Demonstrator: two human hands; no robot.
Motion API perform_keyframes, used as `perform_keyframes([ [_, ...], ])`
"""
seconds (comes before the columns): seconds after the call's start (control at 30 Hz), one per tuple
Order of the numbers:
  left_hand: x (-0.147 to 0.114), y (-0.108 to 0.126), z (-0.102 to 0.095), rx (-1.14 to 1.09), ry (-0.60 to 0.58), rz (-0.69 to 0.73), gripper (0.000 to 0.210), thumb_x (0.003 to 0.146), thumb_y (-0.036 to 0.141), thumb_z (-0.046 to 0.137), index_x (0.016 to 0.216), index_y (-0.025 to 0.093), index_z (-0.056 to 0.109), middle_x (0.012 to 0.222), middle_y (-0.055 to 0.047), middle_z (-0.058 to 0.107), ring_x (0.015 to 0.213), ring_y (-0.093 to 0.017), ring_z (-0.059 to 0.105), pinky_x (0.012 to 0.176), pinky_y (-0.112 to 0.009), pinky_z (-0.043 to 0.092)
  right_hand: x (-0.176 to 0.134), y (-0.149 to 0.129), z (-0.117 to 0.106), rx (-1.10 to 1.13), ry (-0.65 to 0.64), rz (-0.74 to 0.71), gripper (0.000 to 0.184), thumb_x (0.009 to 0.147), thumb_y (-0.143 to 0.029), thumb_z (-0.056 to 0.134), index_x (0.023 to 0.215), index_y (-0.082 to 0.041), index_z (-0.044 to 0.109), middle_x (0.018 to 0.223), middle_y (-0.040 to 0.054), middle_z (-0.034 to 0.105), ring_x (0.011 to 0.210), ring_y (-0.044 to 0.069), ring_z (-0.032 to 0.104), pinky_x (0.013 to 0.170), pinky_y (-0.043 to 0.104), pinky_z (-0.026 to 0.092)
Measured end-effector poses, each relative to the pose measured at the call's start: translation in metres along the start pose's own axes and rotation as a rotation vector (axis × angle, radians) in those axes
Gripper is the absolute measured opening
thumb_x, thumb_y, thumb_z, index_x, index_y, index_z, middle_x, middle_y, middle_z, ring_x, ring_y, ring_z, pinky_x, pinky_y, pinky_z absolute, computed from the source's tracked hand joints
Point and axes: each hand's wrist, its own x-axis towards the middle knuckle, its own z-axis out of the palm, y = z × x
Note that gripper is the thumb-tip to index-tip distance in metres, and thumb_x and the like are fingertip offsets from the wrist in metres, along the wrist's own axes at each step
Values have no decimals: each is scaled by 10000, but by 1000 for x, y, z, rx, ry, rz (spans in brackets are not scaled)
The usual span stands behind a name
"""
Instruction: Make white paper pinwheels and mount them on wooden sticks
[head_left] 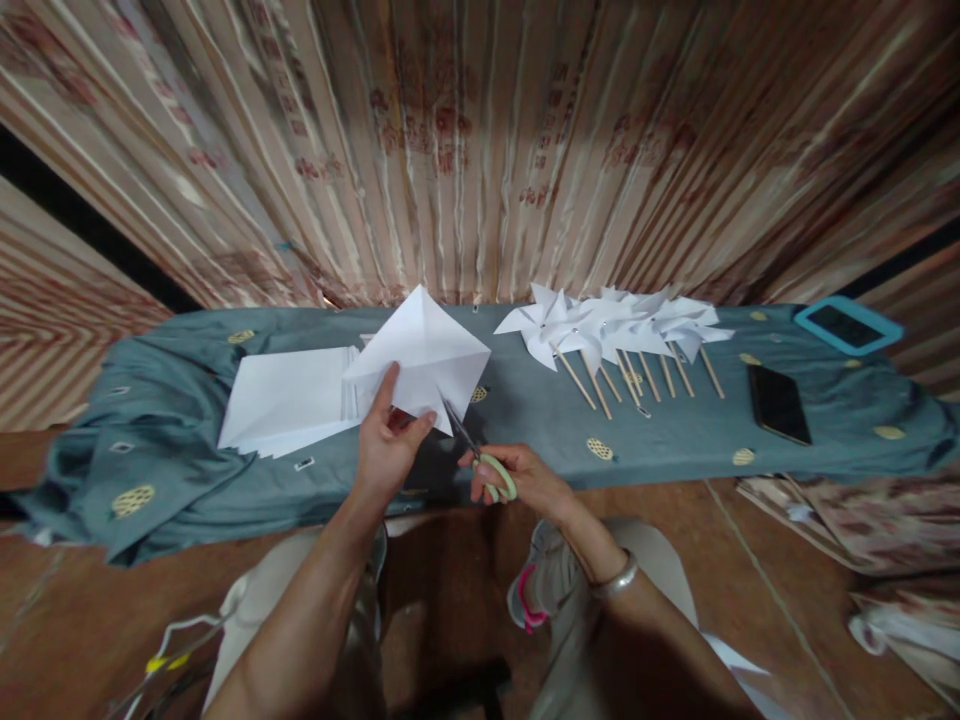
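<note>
A creased square sheet of white paper [427,340] is held up by my left hand [388,430], thumb in front near its lower edge. My right hand [517,475] grips scissors [496,478] with pale green handles. Their blades reach into the paper's lower right side, where a slit shows. Left of the held sheet lies a stack of white paper squares [289,395] with fanned edges. To the right, several white paper pinwheels [600,325] on wooden sticks lie in an overlapping row.
A grey-green cloth with pineapple prints [540,440] covers the long narrow table. A dark phone [778,404] and a blue-framed device [849,325] lie at the right. Patterned curtains [450,150] hang right behind the table. Below, my knees are close to its front edge.
</note>
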Motion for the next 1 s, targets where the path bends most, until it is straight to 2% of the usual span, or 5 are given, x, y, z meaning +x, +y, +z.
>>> perform_keyframes([
  [0.17,4,6,-17,-15,58,-22,741,586,325,804,1276,152,598,1051,-80,708,919,-217,656,801,-315,542,-23,-5,-34,-60,1,35,456,728,-555,723,944,-155,689,649,8,673,508,79,521,478,202,338],
  [0.37,-4,5,-20,-4,-74,-64,550,550,379,845,1039,154,733,1148,-96,704,1089,-260,615,988,-382,459,-16,-3,-54,-34,515,-255,525,628,-515,802,1015,-196,648,808,23,713,667,131,592,611,244,435],
  [0.67,-11,3,-10,68,-301,-153,452,547,457,852,873,154,774,1039,-132,735,1050,-301,642,962,-402,475,-1,-9,-32,109,417,-193,489,468,-394,892,846,-185,662,724,-25,687,641,129,581,628,256,475],
  [0.87,-12,7,-5,-445,-250,-279,661,670,513,756,1267,276,600,1208,-60,677,1058,-255,641,923,-393,502,9,-7,-32,266,628,-305,393,472,-348,877,767,-186,674,726,-35,713,623,117,596,641,248,479],
  [1.0,-20,4,6,-588,-293,-356,607,638,542,770,1166,276,632,1232,-54,658,1074,-245,630,951,-416,486,18,-8,-31,389,765,-386,356,489,-315,862,752,-190,656,706,-47,705,624,114,593,669,256,479],
])
